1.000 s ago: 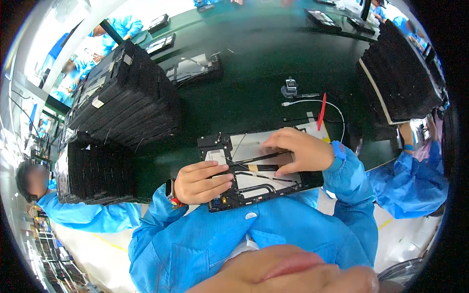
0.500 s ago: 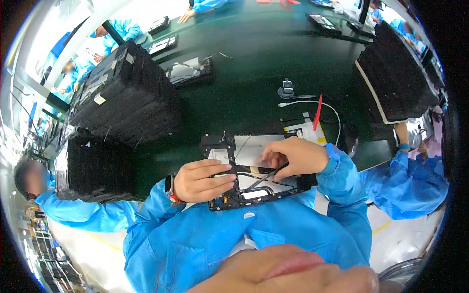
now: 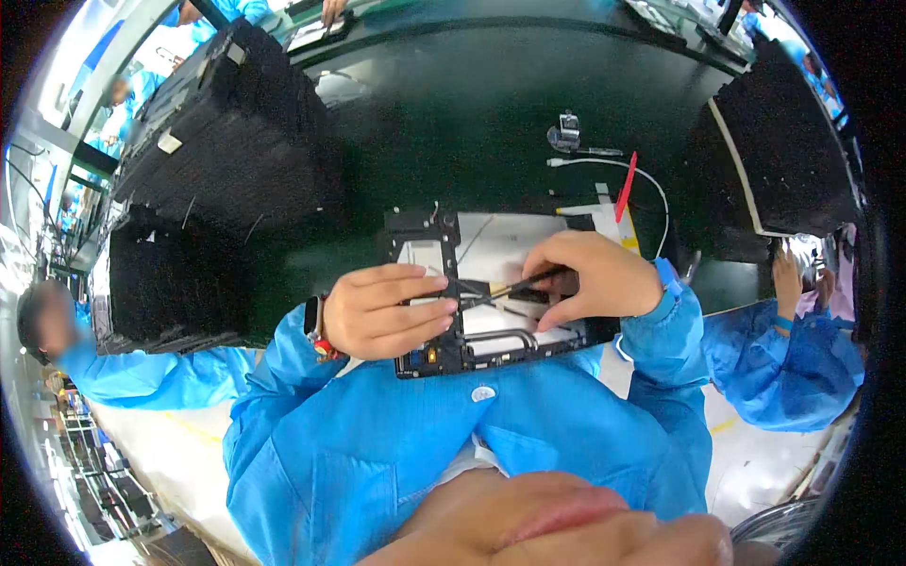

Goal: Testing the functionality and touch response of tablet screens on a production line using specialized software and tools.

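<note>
An open tablet-like device lies before me, with a black frame, a silvery plate, a black cable and small parts. My left hand rests on its left side, fingers stretched out and a little apart, fingertips on the black inner strip. Over the right half, my right hand is closed on slim black tweezers. They slant down to the left, and their tips reach the middle of the device near my left fingertips. The palm hides their rear end, and the exact contact at the tips is too small to tell.
Tall stacks of black trays stand at the left and right. Beyond the device lie a white cable, a red strip and a small metal clamp-like piece. Co-workers in blue sit on both sides.
The view has tilted, so the device sits higher in it. The tweezers' tips have moved from the lower part of the device up toward my left fingertips. My left hand stays on the device.
</note>
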Motion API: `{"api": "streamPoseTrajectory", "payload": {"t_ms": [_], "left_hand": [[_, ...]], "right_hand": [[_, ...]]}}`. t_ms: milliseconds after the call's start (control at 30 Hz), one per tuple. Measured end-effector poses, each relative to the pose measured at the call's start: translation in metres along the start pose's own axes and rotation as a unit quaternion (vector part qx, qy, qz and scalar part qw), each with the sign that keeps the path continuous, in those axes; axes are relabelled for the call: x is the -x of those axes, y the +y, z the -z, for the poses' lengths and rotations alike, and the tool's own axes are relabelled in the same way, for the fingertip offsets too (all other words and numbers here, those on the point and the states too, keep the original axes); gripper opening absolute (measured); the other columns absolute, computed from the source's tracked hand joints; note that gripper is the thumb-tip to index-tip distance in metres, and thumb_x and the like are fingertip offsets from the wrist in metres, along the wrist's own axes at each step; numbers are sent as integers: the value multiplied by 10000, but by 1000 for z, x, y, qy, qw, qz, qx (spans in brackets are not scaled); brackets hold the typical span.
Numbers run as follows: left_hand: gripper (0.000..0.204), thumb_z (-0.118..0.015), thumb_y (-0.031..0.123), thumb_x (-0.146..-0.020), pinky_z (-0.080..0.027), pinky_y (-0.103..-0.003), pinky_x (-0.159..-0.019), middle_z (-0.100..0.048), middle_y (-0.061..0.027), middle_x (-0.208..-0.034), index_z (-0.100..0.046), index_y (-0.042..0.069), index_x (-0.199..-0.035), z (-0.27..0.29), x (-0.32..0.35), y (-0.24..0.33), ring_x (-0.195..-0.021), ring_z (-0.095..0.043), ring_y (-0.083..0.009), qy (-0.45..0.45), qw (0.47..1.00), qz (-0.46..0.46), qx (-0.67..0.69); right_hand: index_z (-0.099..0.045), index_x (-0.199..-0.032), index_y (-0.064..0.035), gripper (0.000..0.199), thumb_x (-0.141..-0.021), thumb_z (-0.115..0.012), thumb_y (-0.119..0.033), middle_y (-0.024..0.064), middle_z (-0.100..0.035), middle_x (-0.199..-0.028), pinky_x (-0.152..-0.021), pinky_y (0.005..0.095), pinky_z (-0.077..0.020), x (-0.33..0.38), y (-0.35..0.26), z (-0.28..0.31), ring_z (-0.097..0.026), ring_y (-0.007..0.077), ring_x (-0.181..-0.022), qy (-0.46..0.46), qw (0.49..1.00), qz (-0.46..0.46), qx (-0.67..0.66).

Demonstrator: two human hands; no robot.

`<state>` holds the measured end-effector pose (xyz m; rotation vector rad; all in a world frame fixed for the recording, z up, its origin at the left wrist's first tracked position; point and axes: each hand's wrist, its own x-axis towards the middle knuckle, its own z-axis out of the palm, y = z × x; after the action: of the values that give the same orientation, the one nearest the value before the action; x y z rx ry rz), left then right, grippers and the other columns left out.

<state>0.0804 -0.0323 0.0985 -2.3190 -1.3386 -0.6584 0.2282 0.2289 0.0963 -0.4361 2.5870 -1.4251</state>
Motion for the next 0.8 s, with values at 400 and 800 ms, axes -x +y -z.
{"api": "streamPoseTrajectory", "payload": {"t_ms": [400,800], "left_hand": [[193,-570,114,-749,-520,-396,-794,-649,-117,-992,-641,25,-905,-3,4,-13,-923,-632,-294,9,999,1,-53],[198,-562,132,-772,-519,-398,-795,-653,-127,-969,-633,5,-906,-1,9,-12,-918,-634,-301,4,998,3,-56]], "right_hand": [[-571,-912,-35,369,-615,-769,-128,110,-606,-859,-719,321,-486,-16,6,11,-610,236,-801,45,998,2,36],[-585,-978,-12,320,-681,-697,-48,106,-641,-858,-727,279,-496,-24,10,16,-626,200,-803,28,998,-24,57]]}}
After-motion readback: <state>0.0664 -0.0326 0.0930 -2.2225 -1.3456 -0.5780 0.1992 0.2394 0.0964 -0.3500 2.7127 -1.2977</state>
